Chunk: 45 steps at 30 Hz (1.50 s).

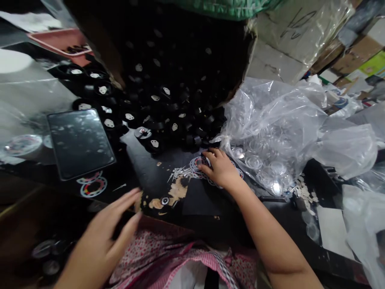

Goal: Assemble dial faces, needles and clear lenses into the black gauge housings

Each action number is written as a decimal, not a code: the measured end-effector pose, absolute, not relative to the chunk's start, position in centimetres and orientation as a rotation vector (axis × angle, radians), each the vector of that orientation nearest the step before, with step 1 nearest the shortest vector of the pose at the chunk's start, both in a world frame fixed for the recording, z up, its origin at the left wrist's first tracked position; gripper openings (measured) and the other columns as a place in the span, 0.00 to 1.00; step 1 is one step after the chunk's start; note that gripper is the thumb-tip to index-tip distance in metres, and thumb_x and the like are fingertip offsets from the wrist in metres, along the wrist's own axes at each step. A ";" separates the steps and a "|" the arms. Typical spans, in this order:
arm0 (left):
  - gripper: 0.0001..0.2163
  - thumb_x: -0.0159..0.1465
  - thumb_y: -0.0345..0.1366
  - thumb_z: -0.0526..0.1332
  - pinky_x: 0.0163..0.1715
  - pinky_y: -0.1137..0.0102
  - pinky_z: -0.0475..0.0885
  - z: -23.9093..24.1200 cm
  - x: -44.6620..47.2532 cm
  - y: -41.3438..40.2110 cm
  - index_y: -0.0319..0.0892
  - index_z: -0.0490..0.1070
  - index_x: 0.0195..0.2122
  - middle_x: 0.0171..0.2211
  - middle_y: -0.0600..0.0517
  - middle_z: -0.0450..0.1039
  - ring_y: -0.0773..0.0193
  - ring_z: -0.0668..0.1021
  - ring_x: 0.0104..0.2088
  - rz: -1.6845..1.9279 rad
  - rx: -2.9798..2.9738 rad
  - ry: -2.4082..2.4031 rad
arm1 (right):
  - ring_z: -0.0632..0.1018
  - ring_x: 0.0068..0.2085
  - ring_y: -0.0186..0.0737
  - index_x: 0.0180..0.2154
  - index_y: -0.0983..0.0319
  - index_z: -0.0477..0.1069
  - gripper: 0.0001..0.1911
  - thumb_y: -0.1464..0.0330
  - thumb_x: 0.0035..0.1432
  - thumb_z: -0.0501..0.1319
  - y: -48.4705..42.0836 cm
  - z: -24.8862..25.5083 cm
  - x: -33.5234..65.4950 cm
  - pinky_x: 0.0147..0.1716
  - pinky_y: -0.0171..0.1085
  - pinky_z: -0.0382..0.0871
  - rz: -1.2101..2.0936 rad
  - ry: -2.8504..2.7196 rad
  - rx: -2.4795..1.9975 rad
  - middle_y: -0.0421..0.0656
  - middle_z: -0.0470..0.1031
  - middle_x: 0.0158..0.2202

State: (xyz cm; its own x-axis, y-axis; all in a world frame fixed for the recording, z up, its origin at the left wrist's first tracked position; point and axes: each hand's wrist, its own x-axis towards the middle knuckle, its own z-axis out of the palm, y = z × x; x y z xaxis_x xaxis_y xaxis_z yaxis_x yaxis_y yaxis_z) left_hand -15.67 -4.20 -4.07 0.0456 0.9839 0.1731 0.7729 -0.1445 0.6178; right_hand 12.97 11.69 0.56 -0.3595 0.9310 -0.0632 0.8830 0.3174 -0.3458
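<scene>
My right hand rests over a loose pile of printed dial rings, its fingers spread and the fingertips touching them. Whether a ring is pinched is not visible. Just left of the pile lie many thin white pointers. My left hand hovers at the table's near edge, slightly blurred, fingers stretched out with nothing in them. Beyond its fingertips a small round black part with a light centre sits by a worn patch. More dial rings and a single pointer lie farther left.
A large open carton spills black round housings onto the table. To its right stands a clear plastic bag of transparent discs. A dark flat panel lies at left, with a pink tray behind. Small pale discs lie right.
</scene>
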 end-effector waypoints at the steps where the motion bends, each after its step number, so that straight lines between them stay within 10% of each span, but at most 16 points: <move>1: 0.21 0.71 0.41 0.53 0.62 0.44 0.68 -3.9 -13.6 -2.1 0.54 0.61 0.66 0.64 0.47 0.69 0.45 0.73 0.62 0.829 2.036 1.692 | 0.68 0.63 0.55 0.62 0.62 0.69 0.29 0.55 0.65 0.62 11.4 0.5 12.7 0.63 0.52 0.62 0.479 -2.442 -1.669 0.55 0.68 0.63; 6: 0.20 0.71 0.42 0.55 0.62 0.47 0.66 -4.3 -6.2 6.0 0.37 0.69 0.60 0.62 0.36 0.71 0.44 0.72 0.63 0.796 2.317 1.515 | 0.65 0.65 0.58 0.61 0.57 0.69 0.25 0.59 0.65 0.63 9.9 0.1 12.2 0.64 0.60 0.57 0.420 -2.454 -1.666 0.53 0.67 0.64; 17: 0.21 0.68 0.25 0.51 0.67 0.51 0.60 -4.8 -7.6 5.9 0.42 0.74 0.58 0.62 0.45 0.73 0.51 0.70 0.65 0.644 2.537 1.265 | 0.60 0.70 0.54 0.64 0.58 0.65 0.27 0.71 0.64 0.59 8.8 -0.1 14.3 0.68 0.64 0.48 0.533 -2.455 -1.595 0.50 0.64 0.67; 23: 0.20 0.71 0.29 0.48 0.65 0.49 0.63 -4.9 -9.9 5.4 0.39 0.77 0.55 0.57 0.42 0.77 0.47 0.69 0.66 0.615 2.587 1.215 | 0.57 0.71 0.56 0.64 0.57 0.65 0.26 0.61 0.67 0.60 8.5 -0.6 13.8 0.68 0.70 0.40 0.555 -2.472 -1.547 0.50 0.63 0.68; 42: 0.17 0.71 0.32 0.53 0.67 0.45 0.59 -4.9 -9.1 5.4 0.40 0.77 0.56 0.59 0.41 0.76 0.46 0.71 0.65 0.686 2.577 1.234 | 0.61 0.70 0.55 0.54 0.61 0.71 0.18 0.69 0.62 0.62 8.7 0.2 14.1 0.68 0.70 0.38 0.633 -2.414 -1.544 0.52 0.69 0.63; 45: 0.18 0.70 0.33 0.57 0.68 0.48 0.58 -4.8 -8.3 5.1 0.42 0.73 0.60 0.61 0.45 0.74 0.50 0.71 0.65 0.707 2.640 1.162 | 0.68 0.66 0.48 0.54 0.61 0.71 0.17 0.73 0.63 0.60 9.1 1.5 13.8 0.68 0.58 0.53 0.690 -2.254 -1.443 0.51 0.72 0.60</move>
State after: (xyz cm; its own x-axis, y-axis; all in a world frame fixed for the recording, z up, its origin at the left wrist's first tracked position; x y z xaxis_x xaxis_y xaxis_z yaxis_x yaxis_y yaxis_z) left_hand -8.30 5.11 -4.84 0.5836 0.7312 0.3532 0.6500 -0.6814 0.3364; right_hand 13.79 9.13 1.47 -0.4036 0.9136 0.0489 0.7297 0.3537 -0.5852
